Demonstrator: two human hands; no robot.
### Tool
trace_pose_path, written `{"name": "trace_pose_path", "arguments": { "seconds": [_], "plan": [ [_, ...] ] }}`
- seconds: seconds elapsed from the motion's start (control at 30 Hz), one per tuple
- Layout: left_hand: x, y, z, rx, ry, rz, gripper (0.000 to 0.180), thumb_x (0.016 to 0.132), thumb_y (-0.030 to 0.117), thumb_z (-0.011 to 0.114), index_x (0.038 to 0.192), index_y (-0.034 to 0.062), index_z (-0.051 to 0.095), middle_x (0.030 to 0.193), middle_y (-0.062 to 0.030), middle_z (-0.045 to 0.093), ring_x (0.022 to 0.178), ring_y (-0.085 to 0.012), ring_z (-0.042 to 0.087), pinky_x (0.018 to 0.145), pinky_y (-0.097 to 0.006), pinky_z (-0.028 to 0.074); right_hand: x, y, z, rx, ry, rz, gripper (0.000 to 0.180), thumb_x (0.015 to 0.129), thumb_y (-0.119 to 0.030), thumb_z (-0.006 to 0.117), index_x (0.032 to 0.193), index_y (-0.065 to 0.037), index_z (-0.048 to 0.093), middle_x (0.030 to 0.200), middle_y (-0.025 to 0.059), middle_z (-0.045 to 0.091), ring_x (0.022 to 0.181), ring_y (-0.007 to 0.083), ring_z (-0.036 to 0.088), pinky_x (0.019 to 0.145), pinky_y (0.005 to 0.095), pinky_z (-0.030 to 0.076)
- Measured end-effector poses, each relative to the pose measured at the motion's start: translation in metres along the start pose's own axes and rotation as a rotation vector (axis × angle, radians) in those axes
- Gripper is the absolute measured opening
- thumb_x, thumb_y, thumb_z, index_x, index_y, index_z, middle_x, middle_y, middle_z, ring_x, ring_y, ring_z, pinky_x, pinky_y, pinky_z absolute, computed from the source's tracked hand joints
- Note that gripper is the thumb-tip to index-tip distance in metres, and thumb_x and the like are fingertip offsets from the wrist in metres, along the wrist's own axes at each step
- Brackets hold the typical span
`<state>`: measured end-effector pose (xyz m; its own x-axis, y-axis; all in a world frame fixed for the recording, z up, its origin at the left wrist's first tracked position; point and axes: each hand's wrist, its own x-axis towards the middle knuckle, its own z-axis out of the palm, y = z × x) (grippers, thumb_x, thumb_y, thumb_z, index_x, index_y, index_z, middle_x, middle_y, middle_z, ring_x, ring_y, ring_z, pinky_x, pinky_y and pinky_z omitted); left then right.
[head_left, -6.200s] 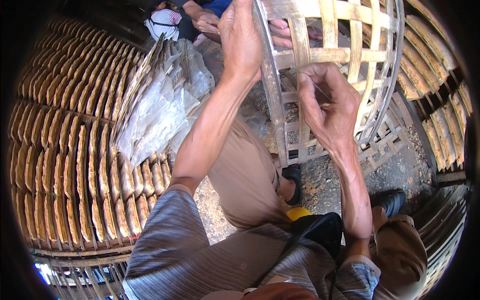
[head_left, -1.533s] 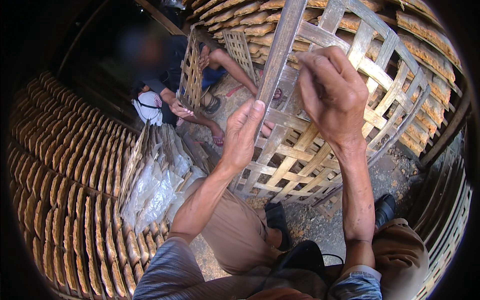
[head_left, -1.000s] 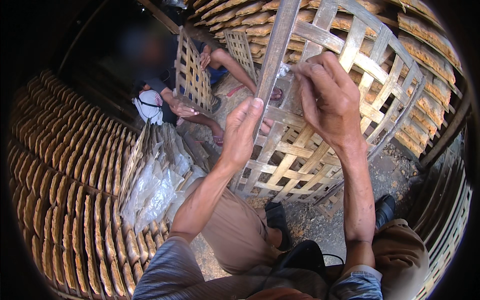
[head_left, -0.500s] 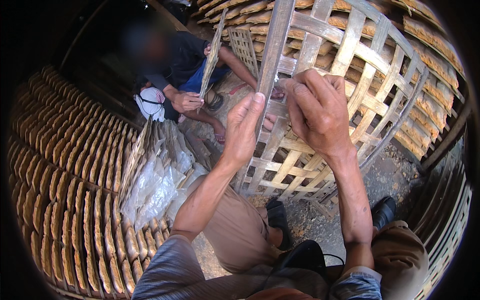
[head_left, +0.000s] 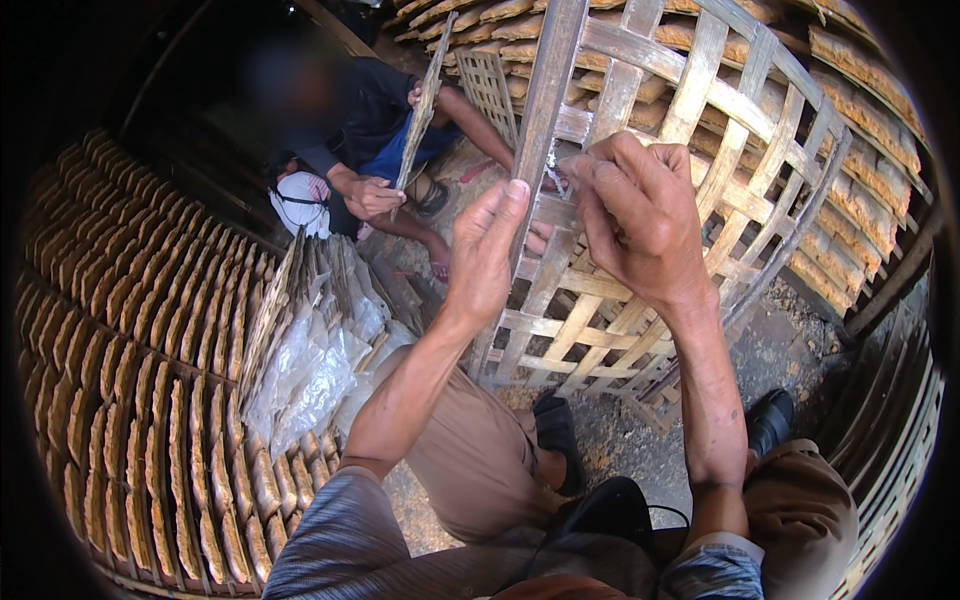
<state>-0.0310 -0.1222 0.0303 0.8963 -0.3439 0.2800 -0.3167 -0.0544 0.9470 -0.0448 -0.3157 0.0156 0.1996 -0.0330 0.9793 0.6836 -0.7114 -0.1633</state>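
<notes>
A woven bamboo rack (head_left: pixel 575 345) stands tilted before me, with flat slats crossing and a straight wooden bar along its left edge. My left hand (head_left: pixel 482 255) is closed on that bar, thumb pressed against its near face and the other fingers hidden behind. My right hand (head_left: pixel 645 220) is pinched in front of the slats just right of the bar. A thin whitish shred (head_left: pixel 553 172) shows between its fingertips and the bar; what it is made of I cannot tell.
At left, long rows of flat brownish slabs (head_left: pixel 150 430) stand on racks, with crumpled clear plastic sheets (head_left: pixel 305 370) and thin boards on top. A seated co-worker (head_left: pixel 370 120) holds a thin board (head_left: pixel 425 120). More slab-laden racks (head_left: pixel 860 190) rise at the right.
My right hand has drawn slightly right, away from the bar, and more of the whitish shred shows. My left hand and the rack have hardly moved.
</notes>
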Motion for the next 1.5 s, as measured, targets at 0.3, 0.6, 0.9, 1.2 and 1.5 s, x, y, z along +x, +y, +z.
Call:
{"name": "trace_pose_path", "arguments": {
  "seconds": [0.3, 0.6, 0.9, 1.2, 1.5],
  "plan": [
    [0.003, 0.003, -0.001, 0.020, 0.036, 0.040, 0.043, 0.115, 0.040, 0.052, 0.118, 0.0015, 0.071, 0.096, -0.0036, 0.071, 0.082, -0.0081, 0.065, 0.071, -0.024, 0.054, -0.005, 0.000, 0.003, 0.000, -0.034, -0.092, 0.021, 0.078, -0.009, 0.083, 0.094, -0.006, 0.071, 0.086, 0.0024, 0.062, 0.072, 0.0183, 0.058, 0.073, 0.0363, 0.036],
    [0.003, 0.003, -0.005, -0.006, 0.042, 0.036, 0.043, 0.115, 0.039, 0.051, 0.117, 0.0001, 0.070, 0.095, -0.0034, 0.071, 0.079, -0.0081, 0.065, 0.071, -0.024, 0.054, -0.009, -0.013, 0.015, -0.014, 0.032, -0.006, 0.021, 0.080, -0.011, 0.085, 0.096, -0.007, 0.071, 0.088, 0.0018, 0.063, 0.079, 0.0174, 0.062, 0.076, 0.0347, 0.039],
    [0.001, 0.006, -0.003, -0.007, 0.061, 0.053, 0.043, 0.115, 0.039, 0.052, 0.116, 0.0000, 0.070, 0.094, -0.0038, 0.071, 0.080, -0.0077, 0.065, 0.072, -0.024, 0.053, -0.015, -0.014, 0.017, 0.028, 0.016, 0.030, 0.027, 0.079, -0.010, 0.086, 0.101, -0.005, 0.071, 0.090, 0.0034, 0.063, 0.080, 0.0191, 0.062, 0.077, 0.0349, 0.041],
    [0.002, 0.008, -0.001, 0.009, 0.040, 0.033, 0.045, 0.115, 0.042, 0.052, 0.114, 0.0009, 0.071, 0.091, -0.0042, 0.071, 0.078, -0.0070, 0.065, 0.071, -0.023, 0.053, -0.022, -0.011, 0.021, 0.000, 0.093, -0.005, 0.027, 0.079, -0.012, 0.087, 0.101, -0.006, 0.073, 0.090, 0.0012, 0.065, 0.080, 0.0176, 0.062, 0.079, 0.0350, 0.041],
    [0.007, 0.010, -0.001, -0.052, 0.085, 0.092, 0.042, 0.115, 0.039, 0.051, 0.116, 0.0015, 0.071, 0.095, -0.0029, 0.072, 0.081, -0.0068, 0.066, 0.071, -0.024, 0.054, -0.026, -0.014, 0.021, 0.036, -0.080, -0.108, 0.016, 0.082, -0.015, 0.084, 0.088, -0.009, 0.070, 0.091, 0.0010, 0.063, 0.085, 0.0170, 0.063, 0.093, 0.0390, 0.041]
  ]
}}
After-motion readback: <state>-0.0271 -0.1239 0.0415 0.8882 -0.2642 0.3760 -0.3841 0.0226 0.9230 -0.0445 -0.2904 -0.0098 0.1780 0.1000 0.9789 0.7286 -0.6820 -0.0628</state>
